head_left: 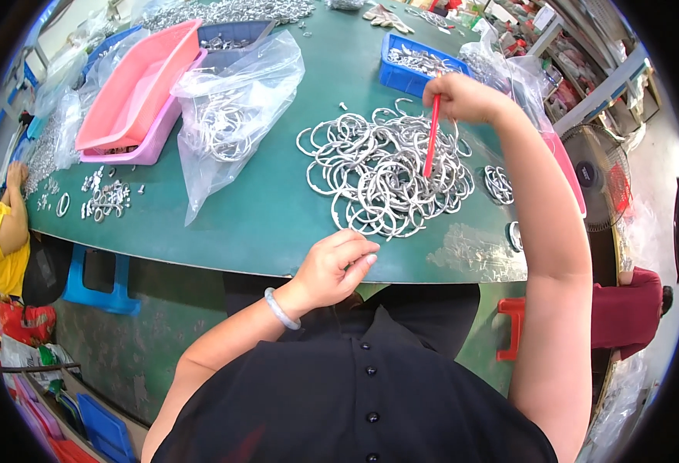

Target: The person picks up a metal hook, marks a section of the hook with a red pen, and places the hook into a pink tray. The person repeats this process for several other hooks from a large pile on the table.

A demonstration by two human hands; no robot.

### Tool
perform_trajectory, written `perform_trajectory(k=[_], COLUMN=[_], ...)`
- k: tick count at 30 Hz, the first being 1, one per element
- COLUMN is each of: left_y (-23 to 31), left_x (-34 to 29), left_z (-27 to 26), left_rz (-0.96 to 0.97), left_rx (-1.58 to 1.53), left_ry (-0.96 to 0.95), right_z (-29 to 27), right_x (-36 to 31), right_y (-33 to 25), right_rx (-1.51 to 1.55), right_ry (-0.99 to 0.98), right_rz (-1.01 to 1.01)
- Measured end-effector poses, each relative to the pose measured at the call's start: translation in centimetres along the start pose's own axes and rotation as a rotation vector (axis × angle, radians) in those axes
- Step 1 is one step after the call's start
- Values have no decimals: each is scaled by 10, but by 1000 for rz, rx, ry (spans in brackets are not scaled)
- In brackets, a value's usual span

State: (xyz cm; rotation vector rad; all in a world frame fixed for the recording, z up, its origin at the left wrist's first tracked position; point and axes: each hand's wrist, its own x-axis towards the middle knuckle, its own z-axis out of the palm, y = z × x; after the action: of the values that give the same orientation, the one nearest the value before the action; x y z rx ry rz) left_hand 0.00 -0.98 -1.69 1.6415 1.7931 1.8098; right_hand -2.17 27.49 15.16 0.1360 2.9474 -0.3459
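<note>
A wide heap of silvery open metal rings lies on the green table in front of me. My right hand is raised over the heap's far right side, its fingers closed round a thin red stick. The stick slants down, and its lower tip appears to meet the rings; I cannot tell its exact kind. Near the table's front edge, my left hand is curled, with thumb and fingers drawn together beside the nearest rings. Whatever those fingers hold, if anything, is hidden. A pale bangle circles my left wrist.
A clear plastic bag of rings lies left of the heap, beside stacked pink trays. A blue basket of metal parts stands beyond my right hand. Smaller ring piles sit right. A person in yellow works at far left.
</note>
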Motion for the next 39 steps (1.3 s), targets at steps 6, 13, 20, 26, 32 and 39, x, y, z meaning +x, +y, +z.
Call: perform_trajectory(k=[6, 13, 20, 26, 32, 39], left_y=[0, 0, 16, 27, 31, 35], left_x=[0, 3, 16, 20, 20, 21], left_z=[2, 1, -2, -4, -8, -5], left_rz=[-30, -84, -470, -596, -661, -690], left_rx=[-1, -30, -611, -713, -728, -699], left_ry=[-26, 45, 126, 122, 127, 121], right_z=[-1, 22, 107, 146, 162, 172], right_x=[-22, -60, -88, -106, -113, -119], right_y=[6, -22, -61, -74, -73, -70], right_rx=[210, 849, 1366, 1643, 1766, 1805], right_ry=[44, 277, 557, 643, 581, 600], right_rz=[92, -153, -199, -159, -197, -206])
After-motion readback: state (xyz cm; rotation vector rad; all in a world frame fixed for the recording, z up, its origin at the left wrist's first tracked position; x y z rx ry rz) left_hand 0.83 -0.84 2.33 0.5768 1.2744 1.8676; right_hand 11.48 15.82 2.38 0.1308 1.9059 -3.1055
